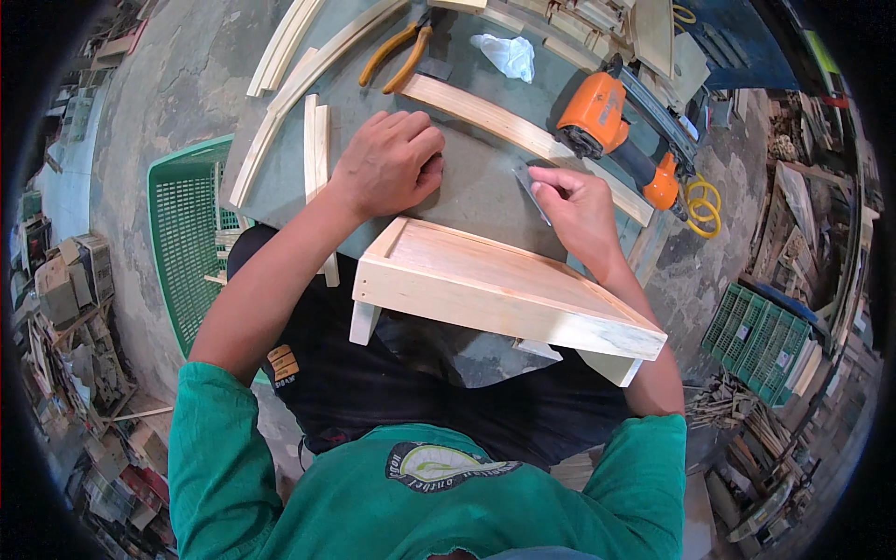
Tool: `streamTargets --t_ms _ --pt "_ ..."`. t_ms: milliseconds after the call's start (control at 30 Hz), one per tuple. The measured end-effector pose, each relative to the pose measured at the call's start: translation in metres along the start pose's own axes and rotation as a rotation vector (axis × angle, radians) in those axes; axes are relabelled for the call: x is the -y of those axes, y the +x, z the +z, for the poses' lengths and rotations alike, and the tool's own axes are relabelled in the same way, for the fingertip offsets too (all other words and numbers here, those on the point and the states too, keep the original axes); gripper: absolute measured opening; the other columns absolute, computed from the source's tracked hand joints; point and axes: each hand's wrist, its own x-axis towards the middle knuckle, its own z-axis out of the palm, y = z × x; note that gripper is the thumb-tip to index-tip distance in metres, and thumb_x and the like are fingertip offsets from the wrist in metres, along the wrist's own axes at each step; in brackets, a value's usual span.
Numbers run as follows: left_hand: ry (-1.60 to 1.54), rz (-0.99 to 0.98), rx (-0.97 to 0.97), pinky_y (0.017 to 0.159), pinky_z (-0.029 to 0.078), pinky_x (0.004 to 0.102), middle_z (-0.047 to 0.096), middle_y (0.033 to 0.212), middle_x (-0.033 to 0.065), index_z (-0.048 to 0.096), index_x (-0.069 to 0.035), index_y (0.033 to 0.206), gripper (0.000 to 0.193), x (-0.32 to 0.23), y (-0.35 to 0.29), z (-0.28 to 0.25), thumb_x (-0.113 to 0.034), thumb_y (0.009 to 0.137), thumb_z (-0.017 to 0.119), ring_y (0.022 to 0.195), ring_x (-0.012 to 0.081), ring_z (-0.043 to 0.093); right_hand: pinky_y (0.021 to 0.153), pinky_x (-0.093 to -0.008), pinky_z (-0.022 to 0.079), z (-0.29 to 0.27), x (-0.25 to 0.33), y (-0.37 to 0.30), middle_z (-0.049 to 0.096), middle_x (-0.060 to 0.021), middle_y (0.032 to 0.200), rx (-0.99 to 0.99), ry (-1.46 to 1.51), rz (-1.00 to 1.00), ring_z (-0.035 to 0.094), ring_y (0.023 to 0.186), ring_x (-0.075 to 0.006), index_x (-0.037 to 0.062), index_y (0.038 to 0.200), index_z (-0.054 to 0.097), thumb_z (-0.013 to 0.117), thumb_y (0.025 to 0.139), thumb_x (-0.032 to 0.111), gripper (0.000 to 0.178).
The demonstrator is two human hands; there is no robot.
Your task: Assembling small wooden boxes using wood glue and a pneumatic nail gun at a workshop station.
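Observation:
My left hand rests on the grey-green worktop, its fingers curled into a loose fist; nothing shows in it. Between the thumb and fingers of my right hand is a thin grey metal strip, held just above the worktop. Nearest me, a pale wooden tray-like piece with raised edges and short legs lies tilted over my lap, against the table edge. Both hands are beyond it, and my right forearm passes behind its right end. An orange and black nail gun lies to the right of my right hand.
A long wooden strip crosses the table beyond my hands. Orange-handled pincers, crumpled white plastic and curved wooden slats lie farther off. A green plastic basket stands left; a yellow coiled hose hangs right.

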Motion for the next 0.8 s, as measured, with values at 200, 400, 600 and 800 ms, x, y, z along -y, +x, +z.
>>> streamTargets --t_ms 200,400,600,800 --pt "0.012 -0.011 0.008 0.071 0.045 0.0372 0.055 0.084 0.0067 0.059 -0.009 0.087 0.016 -0.0009 0.0007 -0.0006 -0.011 0.079 0.073 0.080 0.0246 0.058 0.068 -0.0284 0.052 -0.0024 0.0042 -0.0009 0.077 -0.0114 0.085 0.003 -0.043 0.039 0.065 0.072 -0.0098 -0.0009 0.112 0.077 0.068 0.090 0.013 0.027" --pt "-0.004 -0.016 0.020 0.071 0.045 0.0376 0.054 0.084 0.0068 0.059 -0.009 0.086 0.016 -0.0019 -0.0003 -0.0020 -0.011 0.079 0.073 0.080 0.0249 0.058 0.068 -0.0285 0.053 -0.0017 -0.0018 -0.0006 0.077 -0.0127 0.084 -0.007 -0.087 0.029 0.066 0.072 -0.0102 -0.0002 0.111 0.077 0.068 0.089 0.013 0.027" --pt "0.010 -0.026 0.020 0.071 0.045 0.0376 0.054 0.083 0.0068 0.058 -0.009 0.086 0.016 0.0001 0.0019 -0.0036 -0.010 0.078 0.072 0.080 0.0249 0.058 0.069 -0.0300 0.054 -0.0004 0.0001 0.0006 0.078 -0.0146 0.086 0.019 -0.024 0.096 0.069 0.073 -0.0143 0.0002 0.111 0.077 0.068 0.089 0.014 0.027" --pt "0.007 -0.023 0.020 0.071 0.044 0.0378 0.054 0.083 0.0068 0.058 -0.009 0.086 0.016 -0.0015 0.0015 -0.0031 -0.009 0.079 0.072 0.080 0.0251 0.058 0.071 -0.0302 0.054 -0.0035 0.0045 0.0011 0.078 -0.0163 0.088 0.028 -0.111 0.025 0.071 0.074 -0.0153 0.0002 0.111 0.077 0.067 0.089 0.014 0.028"
